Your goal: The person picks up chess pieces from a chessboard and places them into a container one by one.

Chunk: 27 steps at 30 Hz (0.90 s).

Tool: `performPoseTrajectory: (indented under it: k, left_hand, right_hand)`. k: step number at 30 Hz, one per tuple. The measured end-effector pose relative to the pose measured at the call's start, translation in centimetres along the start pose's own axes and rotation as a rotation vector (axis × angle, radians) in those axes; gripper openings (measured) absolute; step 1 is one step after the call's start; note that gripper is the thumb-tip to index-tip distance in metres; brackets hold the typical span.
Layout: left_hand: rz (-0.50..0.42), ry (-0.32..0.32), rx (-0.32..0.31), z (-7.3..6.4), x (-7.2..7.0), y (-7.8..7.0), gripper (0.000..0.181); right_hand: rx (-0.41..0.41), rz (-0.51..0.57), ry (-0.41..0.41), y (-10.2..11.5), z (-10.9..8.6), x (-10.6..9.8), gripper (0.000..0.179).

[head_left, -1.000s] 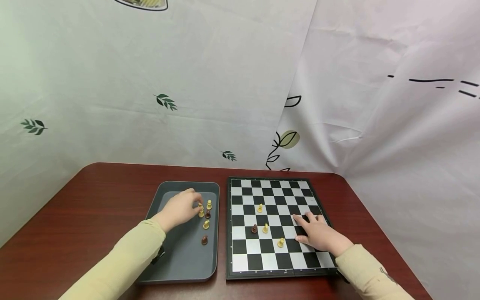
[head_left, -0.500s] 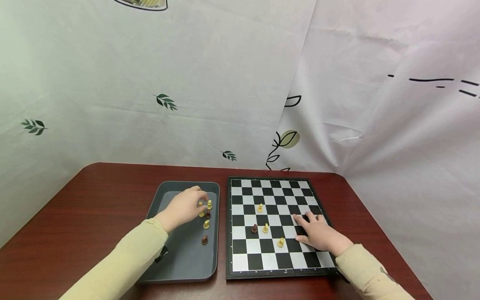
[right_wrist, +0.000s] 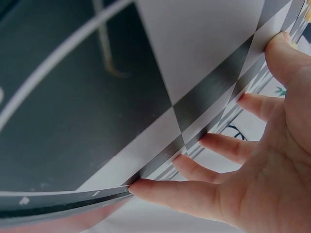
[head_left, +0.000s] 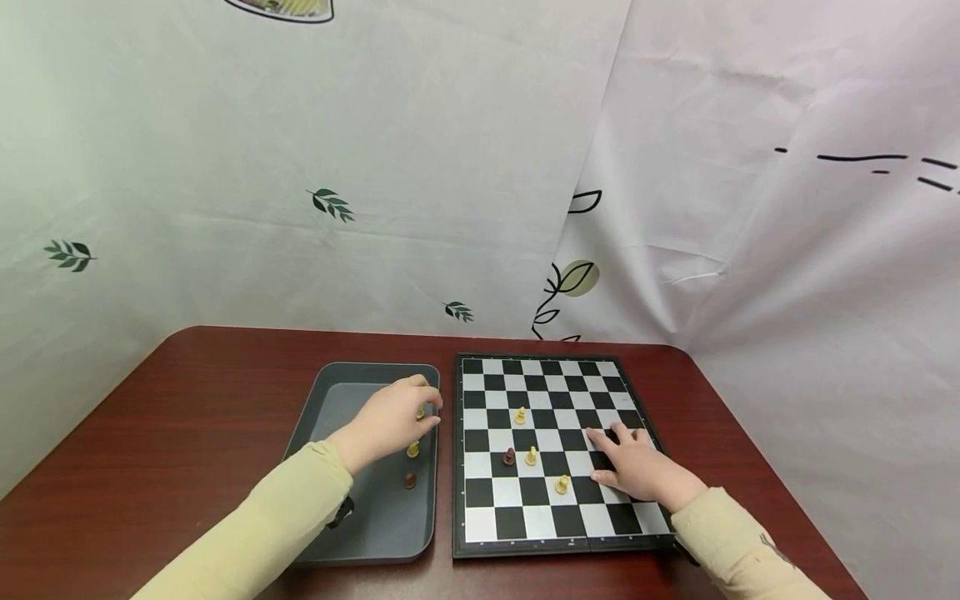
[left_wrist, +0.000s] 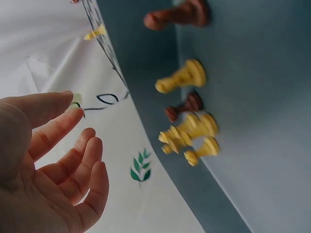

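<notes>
My left hand (head_left: pixel 392 422) is over the right side of a grey tray (head_left: pixel 375 521), palm inward, fingers loosely bent and thumb close to the index finger. In the left wrist view nothing shows between the fingertips. Nearest it in the tray stand several chess pieces: a yellow one (left_wrist: pixel 182 77), a small brown one (left_wrist: pixel 185 106), a cluster of yellow ones (left_wrist: pixel 197 128) and a taller brown one (left_wrist: pixel 182 15). My right hand (head_left: pixel 637 467) rests with spread fingers on the right part of a chessboard (head_left: pixel 480 525), its fingertips touching the squares in the right wrist view.
On the board stand a brown piece (head_left: pixel 509 457) and yellow pieces, one further back (head_left: pixel 521 416), a middle one (head_left: pixel 531 456) and a nearer one (head_left: pixel 562 485). Tray and board lie side by side on a red-brown table (head_left: pixel 225 400). A white patterned cloth (head_left: pixel 420 167) hangs behind.
My left hand has moved right across the tray, away from the pieces it was among, toward the right rim. The right hand and the pieces on the board have stayed put.
</notes>
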<state>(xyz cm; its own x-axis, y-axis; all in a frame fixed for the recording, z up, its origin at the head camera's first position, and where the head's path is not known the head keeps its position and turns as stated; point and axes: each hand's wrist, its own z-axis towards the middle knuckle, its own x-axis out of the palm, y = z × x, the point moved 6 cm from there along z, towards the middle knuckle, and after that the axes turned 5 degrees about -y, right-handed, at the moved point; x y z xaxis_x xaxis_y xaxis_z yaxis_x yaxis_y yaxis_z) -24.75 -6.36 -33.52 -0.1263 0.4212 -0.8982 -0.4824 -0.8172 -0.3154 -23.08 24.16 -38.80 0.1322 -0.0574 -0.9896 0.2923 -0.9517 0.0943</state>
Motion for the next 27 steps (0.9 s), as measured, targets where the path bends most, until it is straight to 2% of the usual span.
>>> performPoseTrajectory:
  k: [12,19,27]
  left_hand:
    - [0.012,-0.028,0.126,0.5,0.3,-3.2,0.012]
    - [0.031,-0.001,0.142,0.9,0.7,-4.6,0.014]
    - [0.003,0.039,0.163,1.5,1.5,-6.0,0.015]
  right_hand:
    - [0.000,-0.013,0.001,0.0,0.1,0.0,0.062]
    - [0.001,-0.019,-0.002,0.0,0.0,0.1,0.061]
    - [-0.005,-0.045,-0.015,0.1,0.1,0.1,0.060]
